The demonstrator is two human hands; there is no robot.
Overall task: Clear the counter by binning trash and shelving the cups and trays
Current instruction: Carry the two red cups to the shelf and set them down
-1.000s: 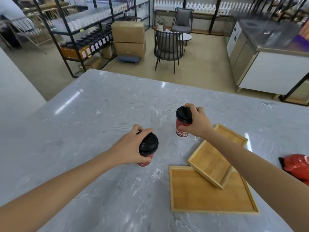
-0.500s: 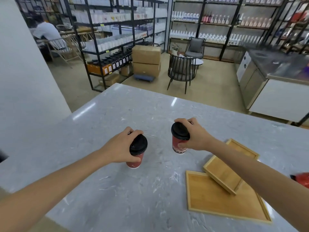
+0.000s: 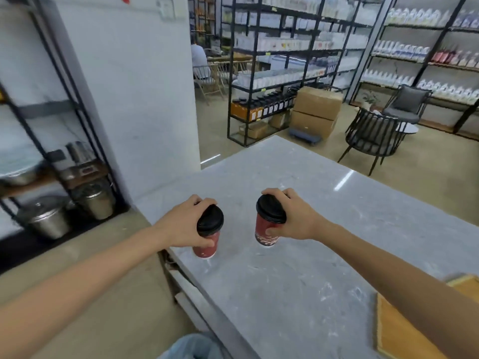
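Far left: black metal rack (image 3: 77,104) w/ dull steel pots (image 3: 46,221) on the low shelf, blurred. White wall (image 3: 134,86) next to it. L hand (image 3: 185,224) is wrapped round the L cup (image 3: 206,248), fingers over the domed black plastic lid, thumb on the red paper wall; cup tilted a bit, its base by the counter's L edge, can't tell if it touches the top. R cup (image 3: 267,234), same red paper w/ pale pattern low down and a black lid, sits just beside it, gripped by the R hand (image 3: 295,221): fingers curl over the lid rim, thumb pressed on the side; also tilted, can't tell if it's lifted. Both hands closed on cups, bare forearms reaching in from bottom corners. Counter (image 3: 298,294) is grey marble-look stone, smooth, glossy, w/ light streaks. Bottom R corner: flat wooden tray (image 3: 404,338), rimmed, partly under the R arm, well apart from the cups. Beyond: tan floor, black shelving (image 3: 274,60) packed w/ white bottles, stacked cardboard boxes (image 3: 315,111), dark slatted chair (image 3: 370,136)
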